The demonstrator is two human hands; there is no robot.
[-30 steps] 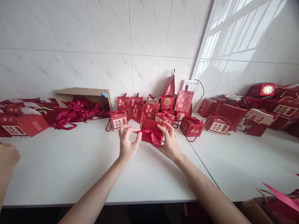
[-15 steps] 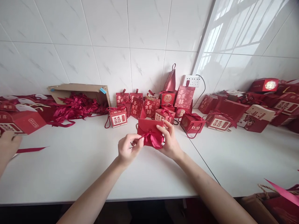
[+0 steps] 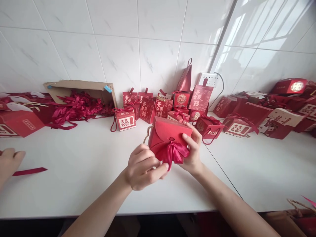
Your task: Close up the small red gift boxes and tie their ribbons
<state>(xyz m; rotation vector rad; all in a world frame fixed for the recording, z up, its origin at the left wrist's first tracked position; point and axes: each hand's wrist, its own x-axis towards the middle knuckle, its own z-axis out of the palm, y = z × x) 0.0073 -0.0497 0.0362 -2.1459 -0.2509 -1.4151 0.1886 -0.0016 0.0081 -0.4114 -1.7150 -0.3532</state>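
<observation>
Left hand [image 3: 146,164] nearest; fingers curled in, thumb and forefinger closed at the lower tail of the bow [image 3: 176,150], grip partly hidden by its own knuckles; right hand [image 3: 194,148] a little beyond, wrapped part-closed round the right side of the red box [image 3: 170,126], thumb on the front face, other fingers behind; step looks to be dressing the bow; best done, I'd judge, with the right hand steadying the box without denting the card, the left drawing the tail gently down and outward; too sharp a pull could slip the knot or skew the loops.

Box sits just ahead of the left hand and against the right palm, between the two, tilted, flap side toward the wearer; whether its base touches the table [image 3: 86,164] cannot be told; bow lies on the front, just above the left fingertips; cord handle [image 3: 147,134] juts out beyond the left knuckles.

Farther on: handled box [image 3: 209,128] just past the right hand; small box [image 3: 125,120] ahead of the left, apart from it; ribbon heap [image 3: 76,107] farthest, ahead and well to the left of the left hand.
</observation>
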